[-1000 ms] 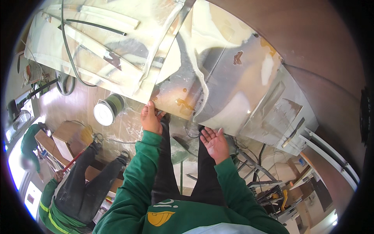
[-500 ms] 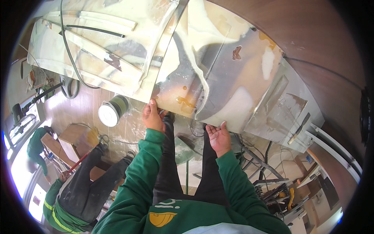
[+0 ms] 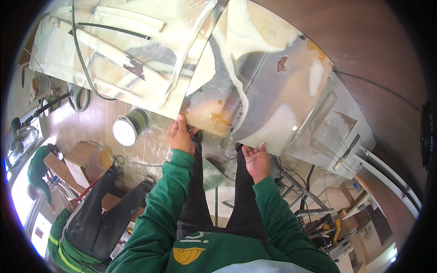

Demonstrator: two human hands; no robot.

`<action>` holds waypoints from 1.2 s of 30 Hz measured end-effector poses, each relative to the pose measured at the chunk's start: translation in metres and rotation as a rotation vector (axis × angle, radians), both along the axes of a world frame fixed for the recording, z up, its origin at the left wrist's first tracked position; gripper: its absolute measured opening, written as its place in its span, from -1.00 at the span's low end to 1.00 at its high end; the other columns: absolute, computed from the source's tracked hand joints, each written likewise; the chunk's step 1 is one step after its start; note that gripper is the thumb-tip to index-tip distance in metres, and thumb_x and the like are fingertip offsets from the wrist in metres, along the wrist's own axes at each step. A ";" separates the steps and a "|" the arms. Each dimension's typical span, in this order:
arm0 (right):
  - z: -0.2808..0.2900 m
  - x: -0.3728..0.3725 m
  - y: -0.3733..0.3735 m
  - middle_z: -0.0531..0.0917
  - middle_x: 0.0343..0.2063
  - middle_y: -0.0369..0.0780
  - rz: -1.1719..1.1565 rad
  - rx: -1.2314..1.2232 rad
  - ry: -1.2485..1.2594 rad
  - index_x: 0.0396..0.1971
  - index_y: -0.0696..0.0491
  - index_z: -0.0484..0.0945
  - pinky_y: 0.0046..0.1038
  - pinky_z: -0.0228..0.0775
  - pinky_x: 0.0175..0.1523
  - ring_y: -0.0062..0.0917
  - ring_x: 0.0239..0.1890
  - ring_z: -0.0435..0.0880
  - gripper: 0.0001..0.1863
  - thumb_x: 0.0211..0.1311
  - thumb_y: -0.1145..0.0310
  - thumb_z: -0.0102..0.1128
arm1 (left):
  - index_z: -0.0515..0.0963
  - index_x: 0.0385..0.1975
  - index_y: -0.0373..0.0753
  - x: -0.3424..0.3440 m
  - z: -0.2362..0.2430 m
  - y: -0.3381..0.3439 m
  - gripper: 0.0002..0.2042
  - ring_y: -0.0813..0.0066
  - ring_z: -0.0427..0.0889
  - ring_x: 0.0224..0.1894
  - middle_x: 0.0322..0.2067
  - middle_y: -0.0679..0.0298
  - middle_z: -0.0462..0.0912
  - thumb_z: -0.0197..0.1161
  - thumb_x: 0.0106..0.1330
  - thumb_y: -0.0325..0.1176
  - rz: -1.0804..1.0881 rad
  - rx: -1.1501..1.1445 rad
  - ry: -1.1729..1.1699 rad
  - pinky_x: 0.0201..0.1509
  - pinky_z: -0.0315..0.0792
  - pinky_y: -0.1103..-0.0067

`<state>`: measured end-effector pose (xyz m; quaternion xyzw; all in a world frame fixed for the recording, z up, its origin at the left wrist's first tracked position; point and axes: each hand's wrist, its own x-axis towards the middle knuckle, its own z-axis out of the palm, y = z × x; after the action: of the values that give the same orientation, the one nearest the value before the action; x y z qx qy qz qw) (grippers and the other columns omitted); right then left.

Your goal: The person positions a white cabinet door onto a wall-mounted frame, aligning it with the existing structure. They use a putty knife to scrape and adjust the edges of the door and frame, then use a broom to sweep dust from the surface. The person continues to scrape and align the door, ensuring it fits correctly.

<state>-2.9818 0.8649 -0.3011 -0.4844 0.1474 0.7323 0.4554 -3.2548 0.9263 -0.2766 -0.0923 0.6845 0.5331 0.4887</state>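
Observation:
A glossy slab (image 3: 259,91) with a marbled grey, cream and amber pattern lies in front of me. My left hand (image 3: 182,136) pinches its near left corner, thumb on top and fingers curled beneath the edge. Palm up, my right hand (image 3: 256,161) is at the near edge farther right. Its fingers are stretched out and its thumb is raised apart, with the fingertips by the slab's edge; whether they bear on it I cannot tell. A second pale marbled slab (image 3: 104,86) adjoins on the left, carrying light strips (image 3: 132,17) and a thin black strip (image 3: 114,30).
A white-lidded bucket (image 3: 125,132) stands on the floor at left. A knife-like tool (image 3: 347,152) lies on a grey board (image 3: 323,132) at right. Another person in green (image 3: 86,245) sits at lower left, holding a red stick; a further person bends beyond. A metal stand (image 3: 309,200) is at right.
The view has shifted slightly, so the slabs appear a little lower and farther right. Both hands keep about the same pose at the slab's edge.

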 end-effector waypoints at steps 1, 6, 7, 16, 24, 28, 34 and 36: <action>-0.001 0.000 0.000 0.63 -0.03 -0.20 0.004 0.005 0.002 0.11 0.04 0.43 -0.16 0.37 0.27 -0.33 0.03 0.61 -0.50 0.35 0.02 0.18 | 0.56 -0.11 -0.29 -0.001 -0.002 -0.001 -0.69 0.55 0.64 -0.30 -0.29 0.30 0.66 0.14 0.46 -0.13 -0.002 -0.005 -0.001 -0.30 0.60 0.60; 0.004 -0.004 0.002 0.64 -0.07 -0.21 0.009 -0.018 -0.057 0.08 0.05 0.44 -0.16 0.35 0.28 -0.35 0.01 0.61 -0.49 0.33 0.00 0.19 | 0.56 -0.13 -0.28 0.000 0.002 0.001 -0.69 0.56 0.63 -0.30 -0.30 0.31 0.65 0.15 0.46 -0.12 -0.005 -0.012 -0.006 -0.30 0.59 0.60; 0.003 -0.003 0.002 0.65 -0.07 -0.21 0.017 -0.005 -0.054 0.08 0.06 0.44 -0.16 0.35 0.28 -0.35 0.01 0.61 -0.49 0.33 -0.01 0.19 | 0.56 -0.13 -0.28 0.000 0.001 0.001 -0.69 0.56 0.62 -0.30 -0.30 0.31 0.65 0.15 0.46 -0.12 -0.001 -0.006 -0.010 -0.30 0.59 0.61; 0.002 0.000 0.003 0.65 -0.08 -0.19 0.006 -0.009 -0.037 0.05 0.07 0.45 -0.16 0.34 0.29 -0.35 0.01 0.61 -0.53 0.36 0.02 0.15 | 0.57 -0.14 -0.27 0.000 -0.006 -0.004 -0.71 0.58 0.62 -0.33 -0.31 0.32 0.66 0.15 0.46 -0.14 0.031 0.016 -0.032 -0.31 0.60 0.60; 0.008 -0.003 0.007 0.65 -0.09 -0.20 0.000 -0.004 -0.053 0.02 0.07 0.47 -0.16 0.36 0.27 -0.35 0.02 0.61 -0.57 0.38 0.04 0.14 | 0.55 -0.19 -0.31 -0.007 -0.001 -0.003 -0.72 0.50 0.66 -0.32 -0.31 0.25 0.67 0.17 0.45 -0.16 0.026 0.078 -0.080 -0.25 0.63 0.53; 0.008 -0.003 0.008 0.65 -0.08 -0.21 0.001 -0.012 -0.052 0.02 0.07 0.47 -0.17 0.36 0.28 -0.36 0.02 0.60 -0.57 0.38 0.03 0.14 | 0.55 -0.22 -0.31 -0.007 -0.001 -0.003 -0.73 0.48 0.66 -0.33 -0.31 0.24 0.66 0.18 0.44 -0.19 0.040 0.084 -0.077 -0.24 0.63 0.51; 0.014 -0.008 0.012 0.64 -0.06 -0.21 0.004 -0.069 -0.055 0.03 0.06 0.46 -0.17 0.34 0.29 -0.33 0.01 0.60 -0.56 0.38 0.03 0.13 | 0.54 -0.25 -0.31 -0.010 -0.008 -0.008 -0.75 0.50 0.65 -0.35 -0.34 0.24 0.66 0.18 0.44 -0.20 0.037 0.081 -0.045 -0.24 0.64 0.53; 0.014 -0.008 0.012 0.64 -0.06 -0.20 0.016 -0.059 -0.052 0.03 0.07 0.46 -0.17 0.33 0.29 -0.33 0.02 0.60 -0.55 0.38 0.02 0.12 | 0.54 -0.26 -0.31 -0.010 -0.006 -0.007 -0.75 0.51 0.65 -0.36 -0.35 0.25 0.65 0.18 0.44 -0.21 0.036 0.078 -0.042 -0.24 0.64 0.54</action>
<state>-2.9898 0.8765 -0.2875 -0.5176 0.1530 0.7184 0.4388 -3.2649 0.9197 -0.2830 -0.0966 0.6510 0.5662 0.4963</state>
